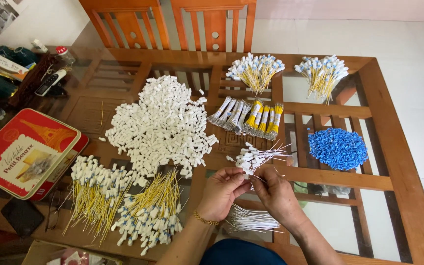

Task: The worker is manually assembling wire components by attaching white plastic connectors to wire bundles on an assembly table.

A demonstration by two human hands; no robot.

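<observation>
My left hand (222, 192) and my right hand (273, 192) meet near the table's front edge, fingertips pinched together on a small white connector (247, 170) with a thin white wire. Just beyond the fingers lies a small bunch of white wires with white connectors (257, 156). Below my hands rests a bundle of bare white wires (251, 221). A big heap of loose white connectors (160, 125) lies to the left of them. A gold bracelet sits on my left wrist.
Yellow wires with white connectors lie in piles at front left (123, 206) and at the back (256, 71), (322, 73). Tied wire bundles (246, 117) lie mid-table, a blue connector heap (337, 148) at right. A red tin (25, 152) stands at left. Wooden chairs (172, 22) stand behind the glass-topped table (393, 162).
</observation>
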